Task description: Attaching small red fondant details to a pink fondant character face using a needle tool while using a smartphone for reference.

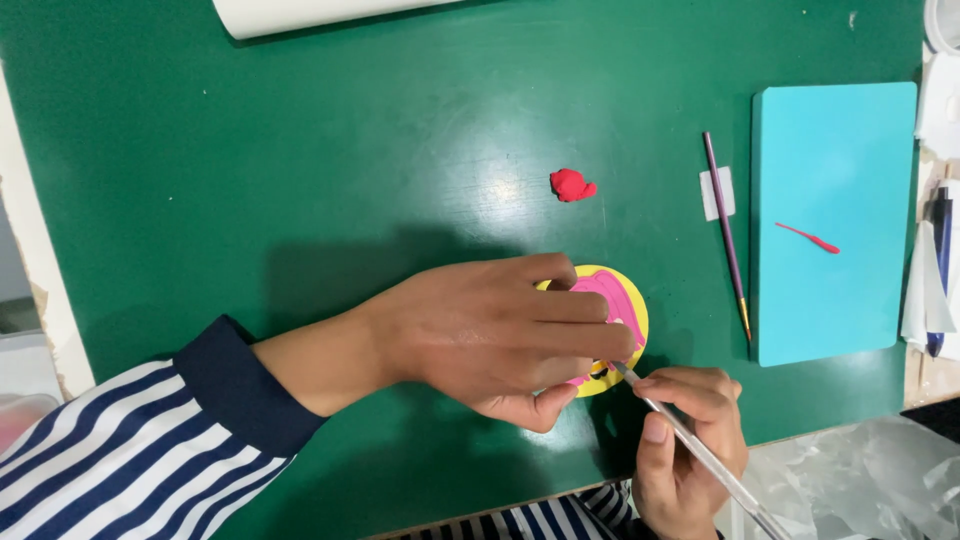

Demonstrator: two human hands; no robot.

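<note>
Clay disc (pixel 628 305), yellow with pink on top, lies on the green desk (pixel 300 180) under my left hand (pixel 500 335), whose fingers pinch its edge. My right hand (pixel 690 440) grips a clear slim tool (pixel 700 455), tip touching the disc. A red clay lump (pixel 572 185) sits well apart.

Glossy green table top (pixel 300 180), soft red clay lump (pixel 572 185) — matt, smooth turquoise board (pixel 835 160)

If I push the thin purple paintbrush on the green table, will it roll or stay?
The purple paintbrush looks round and slender, so it would probably roll sideways. It seems light and stiff. The white slip under it may slow it slightly.
</note>
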